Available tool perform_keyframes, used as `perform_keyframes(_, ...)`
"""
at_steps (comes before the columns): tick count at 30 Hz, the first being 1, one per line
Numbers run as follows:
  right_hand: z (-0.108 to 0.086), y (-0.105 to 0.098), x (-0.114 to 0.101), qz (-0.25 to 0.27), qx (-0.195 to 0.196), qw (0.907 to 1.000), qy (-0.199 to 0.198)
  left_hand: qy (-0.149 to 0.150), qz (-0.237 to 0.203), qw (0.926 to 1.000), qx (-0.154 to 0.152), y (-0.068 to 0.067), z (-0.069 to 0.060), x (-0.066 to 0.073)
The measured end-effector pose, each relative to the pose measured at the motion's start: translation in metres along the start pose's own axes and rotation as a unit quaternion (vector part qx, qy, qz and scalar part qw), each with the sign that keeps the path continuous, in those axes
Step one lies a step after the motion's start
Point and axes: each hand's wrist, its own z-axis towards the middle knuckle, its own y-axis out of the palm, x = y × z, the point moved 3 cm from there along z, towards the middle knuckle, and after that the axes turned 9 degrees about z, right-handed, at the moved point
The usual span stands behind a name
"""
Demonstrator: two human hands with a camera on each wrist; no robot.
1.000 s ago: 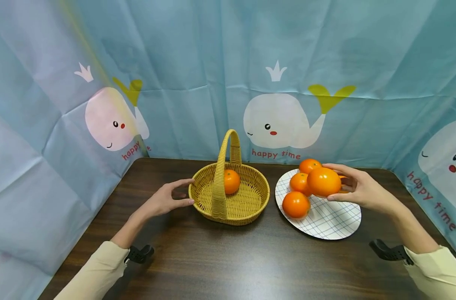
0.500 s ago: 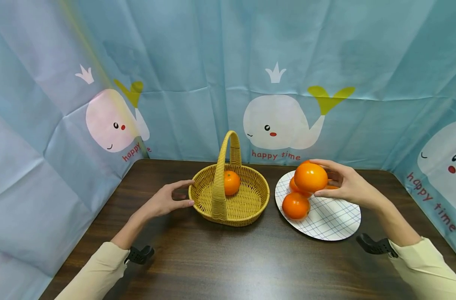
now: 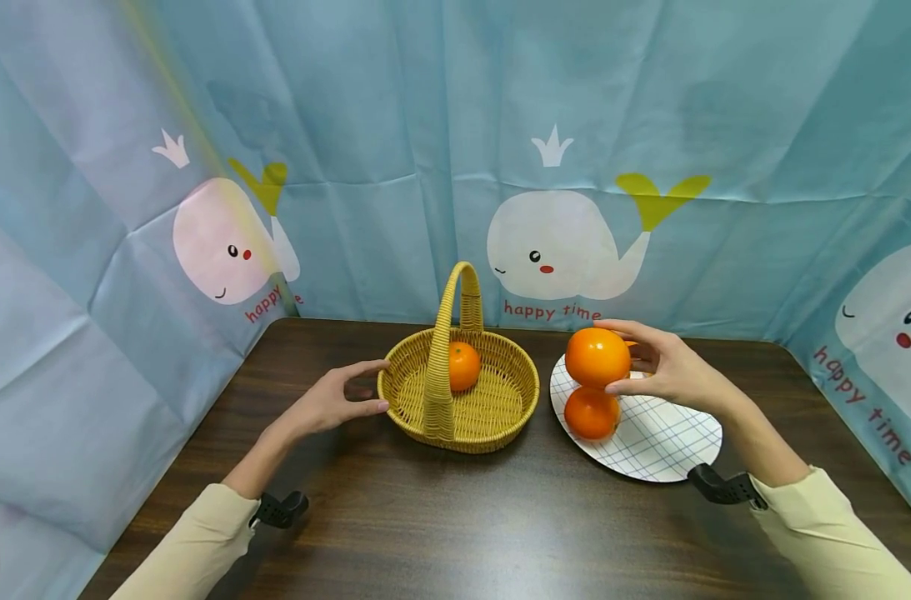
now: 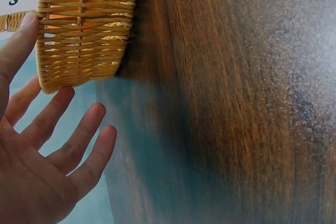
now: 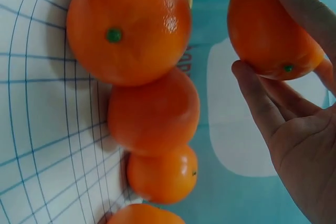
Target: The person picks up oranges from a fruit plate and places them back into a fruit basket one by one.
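My right hand (image 3: 673,373) holds an orange (image 3: 597,357) between thumb and fingers, raised over the left part of a white checked plate (image 3: 668,442). Below it on the plate sits another orange (image 3: 592,414). More oranges stand in a row on the plate in the right wrist view, such as the middle one (image 5: 155,111). At the left side of a yellow wicker basket (image 3: 493,417) with a tall handle, my left hand (image 3: 327,400) touches the rim, its fingers spread and fairly straight. One orange (image 3: 465,367) lies inside the basket, partly behind the handle.
A dark wooden table (image 3: 455,525) carries the basket and plate, with a narrow gap between the two. Directly behind rises a blue curtain (image 3: 395,208) printed with whales; it also runs along the left and right sides.
My right hand has carried its orange leftward across the plate, toward the basket. The left hand and basket have stayed in place.
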Motion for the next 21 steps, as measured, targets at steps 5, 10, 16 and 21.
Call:
perform_keyframes(5,0.008,0.007,-0.003,0.02,-0.015,0.9995,-0.017,-0.004,-0.006,1.0,-0.004,-0.001,0.0,0.001)
perform_keyframes(10,0.017,0.017,-0.005,0.035,-0.022,0.999,-0.02,-0.002,-0.003,1.0,-0.005,0.0,0.0,0.001)
perform_keyframes(16,0.027,0.032,-0.007,0.042,-0.029,0.9986,-0.013,0.002,0.001,1.0,-0.004,0.0,0.0,0.002)
perform_keyframes(21,0.034,0.042,-0.009,0.049,-0.036,0.998,-0.016,0.004,0.001,1.0,-0.003,-0.001,0.0,0.003)
